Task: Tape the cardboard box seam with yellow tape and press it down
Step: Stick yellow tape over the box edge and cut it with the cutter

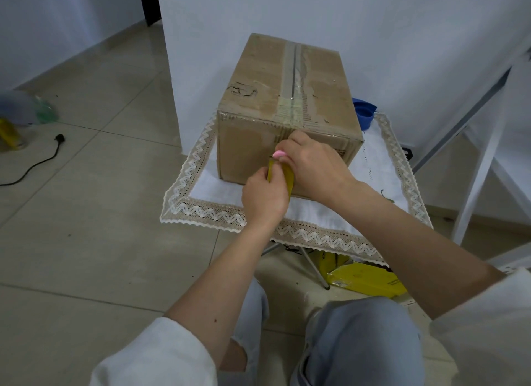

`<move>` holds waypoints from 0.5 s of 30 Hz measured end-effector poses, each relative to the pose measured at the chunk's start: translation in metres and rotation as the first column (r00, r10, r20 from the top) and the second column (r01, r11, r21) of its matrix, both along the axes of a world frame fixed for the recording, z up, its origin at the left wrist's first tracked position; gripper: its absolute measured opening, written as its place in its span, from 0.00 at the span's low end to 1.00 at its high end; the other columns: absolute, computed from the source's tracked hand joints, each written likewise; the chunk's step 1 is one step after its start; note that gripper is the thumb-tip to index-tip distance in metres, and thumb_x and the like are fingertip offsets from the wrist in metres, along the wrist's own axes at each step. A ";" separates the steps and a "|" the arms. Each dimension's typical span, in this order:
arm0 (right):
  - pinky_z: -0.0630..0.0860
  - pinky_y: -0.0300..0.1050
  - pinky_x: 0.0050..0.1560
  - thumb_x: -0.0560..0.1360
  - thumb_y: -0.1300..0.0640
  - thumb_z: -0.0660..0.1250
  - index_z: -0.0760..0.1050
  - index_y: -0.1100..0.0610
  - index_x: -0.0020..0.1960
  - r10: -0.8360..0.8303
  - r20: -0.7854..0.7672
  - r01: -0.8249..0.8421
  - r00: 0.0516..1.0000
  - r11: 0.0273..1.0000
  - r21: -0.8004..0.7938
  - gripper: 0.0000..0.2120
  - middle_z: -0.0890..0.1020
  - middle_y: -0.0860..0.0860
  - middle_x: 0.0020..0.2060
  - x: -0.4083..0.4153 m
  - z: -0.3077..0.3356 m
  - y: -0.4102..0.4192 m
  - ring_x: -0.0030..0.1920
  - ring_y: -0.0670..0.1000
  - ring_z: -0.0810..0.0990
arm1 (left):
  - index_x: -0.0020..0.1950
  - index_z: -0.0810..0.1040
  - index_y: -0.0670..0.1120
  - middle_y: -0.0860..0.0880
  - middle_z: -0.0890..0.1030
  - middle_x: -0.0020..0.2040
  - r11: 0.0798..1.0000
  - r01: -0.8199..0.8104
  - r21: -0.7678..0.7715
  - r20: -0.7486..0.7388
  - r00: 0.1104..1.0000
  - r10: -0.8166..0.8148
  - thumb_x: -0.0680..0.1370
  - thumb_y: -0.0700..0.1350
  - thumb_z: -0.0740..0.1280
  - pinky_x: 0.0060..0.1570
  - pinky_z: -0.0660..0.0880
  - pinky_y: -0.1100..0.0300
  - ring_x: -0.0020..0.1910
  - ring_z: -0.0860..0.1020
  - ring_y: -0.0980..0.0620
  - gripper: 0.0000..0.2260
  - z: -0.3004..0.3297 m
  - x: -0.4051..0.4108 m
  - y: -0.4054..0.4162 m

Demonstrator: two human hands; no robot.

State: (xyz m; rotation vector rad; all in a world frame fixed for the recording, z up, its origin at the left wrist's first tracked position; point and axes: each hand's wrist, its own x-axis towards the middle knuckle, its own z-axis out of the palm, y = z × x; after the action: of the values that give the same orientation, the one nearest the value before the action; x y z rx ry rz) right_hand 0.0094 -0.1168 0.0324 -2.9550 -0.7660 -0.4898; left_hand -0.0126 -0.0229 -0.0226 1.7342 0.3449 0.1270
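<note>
A brown cardboard box [258, 78] stands on a small table covered by a white lace-edged cloth [201, 210]. Its top seam [293, 69] runs away from me and carries old clear tape. A strip of yellow tape [288, 178] hangs against the box's near face. My left hand [263, 198] pinches the strip's lower part. My right hand [313, 164] holds its upper end against the near face, fingertips touching the cardboard just below the top edge. The roll itself is hidden.
A blue object [364, 114] lies on the cloth behind the box's right corner. A yellow carton [365, 279] sits on the floor under the table by its metal legs. A black cable [37, 161] lies on the tiles at left. White frame legs [474, 184] stand at right.
</note>
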 end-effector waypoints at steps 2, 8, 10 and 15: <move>0.73 0.49 0.33 0.82 0.56 0.62 0.79 0.62 0.54 0.012 0.030 -0.011 0.999 1.000 -0.027 0.11 0.78 0.59 0.49 0.000 -0.001 0.002 0.41 0.62 0.82 | 0.35 0.76 0.47 0.46 0.84 0.37 1.000 0.016 -0.009 -0.014 1.000 -0.016 0.77 0.60 0.54 0.46 0.79 0.47 0.41 0.82 0.42 0.22 0.000 0.000 -0.001; 0.68 0.48 0.34 0.83 0.58 0.59 0.77 0.63 0.55 -0.021 0.053 0.027 0.998 0.993 -0.116 0.11 0.76 0.60 0.51 -0.003 0.000 0.007 0.43 0.61 0.81 | 0.35 0.76 0.49 0.47 0.84 0.32 1.000 0.019 -0.012 -0.033 0.999 -0.019 0.78 0.62 0.53 0.46 0.81 0.44 0.39 0.84 0.41 0.23 0.004 -0.002 -0.002; 0.68 0.49 0.34 0.83 0.58 0.59 0.77 0.64 0.55 -0.022 0.055 0.029 0.998 0.991 -0.127 0.11 0.76 0.60 0.50 -0.002 0.001 0.008 0.43 0.61 0.81 | 0.35 0.76 0.49 0.47 0.84 0.31 1.000 0.009 -0.006 -0.031 0.999 -0.009 0.78 0.61 0.54 0.46 0.80 0.45 0.39 0.84 0.41 0.22 0.005 -0.002 -0.003; 0.68 0.49 0.34 0.84 0.59 0.58 0.76 0.64 0.56 -0.039 0.034 0.044 0.999 0.984 -0.170 0.11 0.76 0.60 0.51 -0.004 0.002 0.009 0.44 0.61 0.81 | 0.36 0.77 0.48 0.44 0.84 0.34 1.000 -0.009 -0.006 -0.028 1.000 0.009 0.75 0.62 0.52 0.47 0.80 0.44 0.40 0.83 0.40 0.23 0.006 -0.003 -0.005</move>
State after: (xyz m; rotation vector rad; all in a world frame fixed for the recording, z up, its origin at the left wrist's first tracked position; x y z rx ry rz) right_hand 0.0050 -0.1075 0.0347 -3.1346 -0.7888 -0.4972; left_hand -0.0155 -0.0281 -0.0170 1.7296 0.3735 0.1085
